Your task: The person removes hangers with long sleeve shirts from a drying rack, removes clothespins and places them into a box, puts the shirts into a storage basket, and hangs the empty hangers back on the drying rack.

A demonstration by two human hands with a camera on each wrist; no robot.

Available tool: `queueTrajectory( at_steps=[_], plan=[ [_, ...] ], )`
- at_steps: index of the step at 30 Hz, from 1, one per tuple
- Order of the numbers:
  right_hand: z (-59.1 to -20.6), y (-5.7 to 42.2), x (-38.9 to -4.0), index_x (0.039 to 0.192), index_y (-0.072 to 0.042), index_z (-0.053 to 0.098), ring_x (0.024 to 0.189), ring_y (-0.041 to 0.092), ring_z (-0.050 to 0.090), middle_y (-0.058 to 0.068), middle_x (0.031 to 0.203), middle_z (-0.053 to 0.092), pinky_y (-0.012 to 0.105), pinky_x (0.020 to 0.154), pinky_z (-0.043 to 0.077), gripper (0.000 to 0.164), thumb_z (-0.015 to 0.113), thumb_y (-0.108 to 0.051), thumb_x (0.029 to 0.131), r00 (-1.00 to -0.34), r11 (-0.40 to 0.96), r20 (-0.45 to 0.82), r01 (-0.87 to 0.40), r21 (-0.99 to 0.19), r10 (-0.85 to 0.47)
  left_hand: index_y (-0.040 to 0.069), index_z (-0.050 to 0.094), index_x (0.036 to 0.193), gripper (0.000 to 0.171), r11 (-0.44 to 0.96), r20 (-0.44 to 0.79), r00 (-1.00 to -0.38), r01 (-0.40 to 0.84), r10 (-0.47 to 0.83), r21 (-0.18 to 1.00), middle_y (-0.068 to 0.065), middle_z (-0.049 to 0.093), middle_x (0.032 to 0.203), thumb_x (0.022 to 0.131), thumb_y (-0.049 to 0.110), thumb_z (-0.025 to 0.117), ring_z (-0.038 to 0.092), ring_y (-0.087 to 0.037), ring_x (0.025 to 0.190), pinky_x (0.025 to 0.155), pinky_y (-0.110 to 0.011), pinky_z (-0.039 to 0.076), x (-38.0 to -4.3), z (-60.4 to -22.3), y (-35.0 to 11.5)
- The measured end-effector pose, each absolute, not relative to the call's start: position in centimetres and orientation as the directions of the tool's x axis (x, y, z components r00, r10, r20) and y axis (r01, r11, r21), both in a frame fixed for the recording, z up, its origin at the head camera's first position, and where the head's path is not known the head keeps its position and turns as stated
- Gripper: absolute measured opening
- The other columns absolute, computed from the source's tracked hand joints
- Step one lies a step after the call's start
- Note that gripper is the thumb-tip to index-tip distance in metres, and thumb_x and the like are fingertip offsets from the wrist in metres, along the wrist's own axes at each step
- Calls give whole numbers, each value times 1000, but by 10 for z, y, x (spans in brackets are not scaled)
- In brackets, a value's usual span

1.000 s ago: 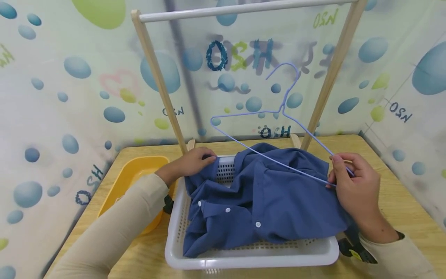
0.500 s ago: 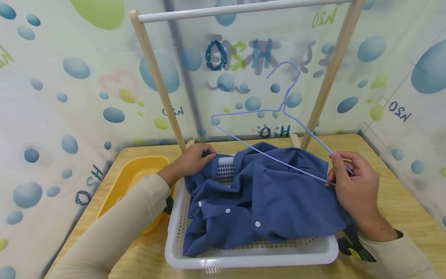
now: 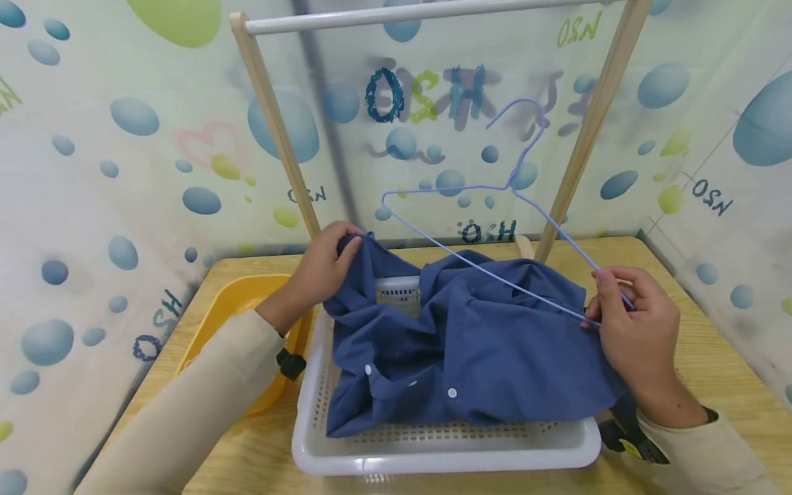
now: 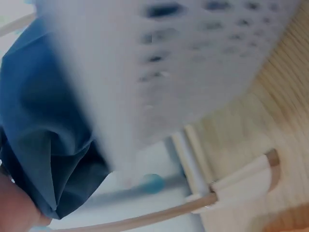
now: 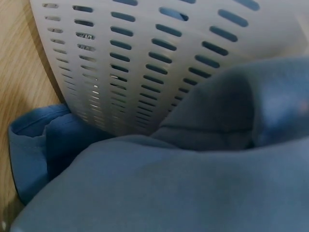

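Note:
A blue button-up shirt (image 3: 526, 344) lies bunched over a white perforated basket (image 3: 445, 464). My left hand (image 3: 324, 265) pinches a lifted part of the shirt above the basket's back left corner; in the left wrist view, that cloth (image 4: 43, 121) hangs in folds beside the basket wall (image 4: 193, 58). My right hand (image 3: 640, 333) grips one end of a light purple wire hanger (image 3: 512, 182), whose hook points up and away over the shirt. In the right wrist view, a loose end of blue cloth (image 5: 29, 154) hangs outside the basket onto the table; the right hand is hidden there.
Behind the basket stands a wooden rack with a white crossbar (image 3: 433, 12) and wooden posts (image 3: 272, 117). A yellow basin (image 3: 232, 302) sits left of the basket, partly behind the left forearm. All stand on a wooden table (image 3: 699, 350) against patterned walls.
My left hand has risen and shifted slightly left, drawing its part of the shirt upward. The hanger's hook has moved a little up and to the right; my right hand barely moved.

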State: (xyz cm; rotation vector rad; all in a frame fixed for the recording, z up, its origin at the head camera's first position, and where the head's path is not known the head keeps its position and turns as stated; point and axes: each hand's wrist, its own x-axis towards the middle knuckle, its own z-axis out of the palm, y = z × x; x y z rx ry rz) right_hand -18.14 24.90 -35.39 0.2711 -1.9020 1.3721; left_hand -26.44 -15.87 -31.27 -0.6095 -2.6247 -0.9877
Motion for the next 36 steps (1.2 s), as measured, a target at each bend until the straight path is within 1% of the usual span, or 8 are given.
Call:
queueTrajectory(
  at_steps=[3, 7, 11, 16, 22, 29, 33, 36],
  plan=[
    [-353, 248, -181, 101, 12, 64, 44, -1, 54, -14, 56, 59, 10, 49, 46, 13, 60, 0, 97, -684, 389, 681, -571, -723, 261, 2, 58, 119, 22, 645, 446, -856, 500, 263, 578, -15, 61, 119, 107, 18, 47, 58, -29, 109, 97, -45, 47, -257, -302, -162],
    [-351, 247, -180, 100, 10, 65, 44, -1, 54, -15, 57, 58, 9, 49, 46, 12, 60, 0, 97, -676, 392, 684, -571, -722, 274, 4, 58, 118, 22, 591, 488, -839, 526, 242, 612, -12, 58, 91, 107, 19, 46, 54, -23, 79, 75, -33, 45, -240, -286, -161],
    [-350, 246, -178, 100, 10, 65, 44, -2, 54, -17, 57, 58, 10, 50, 46, 13, 59, -1, 98, -675, 401, 683, -565, -721, 278, 6, 58, 118, 21, 548, 464, -844, 531, 270, 647, -9, 52, 78, 107, 20, 47, 45, -22, 65, 62, -29, 39, -217, -274, -155],
    [-351, 246, -177, 101, 7, 66, 44, -1, 54, -15, 58, 59, 9, 50, 47, 10, 59, 0, 98, -681, 373, 672, -566, -735, 291, 8, 57, 120, 19, 556, 345, -872, 488, 348, 673, -9, 62, 91, 106, 19, 48, 55, -21, 75, 69, -30, 47, -197, -270, -148],
    [-351, 246, -179, 102, 6, 66, 45, -1, 54, -15, 59, 60, 9, 50, 47, 10, 58, 1, 98, -679, 361, 679, -581, -730, 280, 13, 60, 115, 15, 596, 212, -864, 474, 457, 649, -4, 64, 102, 106, 18, 50, 58, -19, 86, 78, -35, 50, -190, -275, -142],
    [-351, 247, -178, 102, 6, 66, 45, -2, 54, -15, 59, 59, 8, 50, 47, 10, 59, 0, 98, -682, 371, 672, -568, -735, 287, 14, 63, 111, 13, 646, -23, -755, 545, 656, 535, 1, 66, 110, 105, 17, 53, 65, -13, 103, 91, -31, 54, -193, -290, -130],
    [-352, 246, -179, 102, 8, 65, 45, -2, 54, -15, 59, 59, 8, 50, 47, 11, 59, 1, 97, -680, 364, 676, -576, -732, 283, 13, 67, 105, 8, 682, -167, -681, 617, 713, 393, 3, 67, 103, 101, 14, 60, 63, -12, 97, 89, -31, 53, -194, -299, -124],
    [-351, 246, -179, 103, 9, 65, 45, -2, 54, -16, 59, 59, 9, 50, 47, 12, 59, 0, 97, -681, 368, 677, -575, -731, 279, 14, 69, 101, 6, 718, -265, -670, 616, 694, 324, 6, 67, 97, 98, 14, 64, 60, -11, 90, 86, -30, 52, -195, -304, -121]
  ],
)
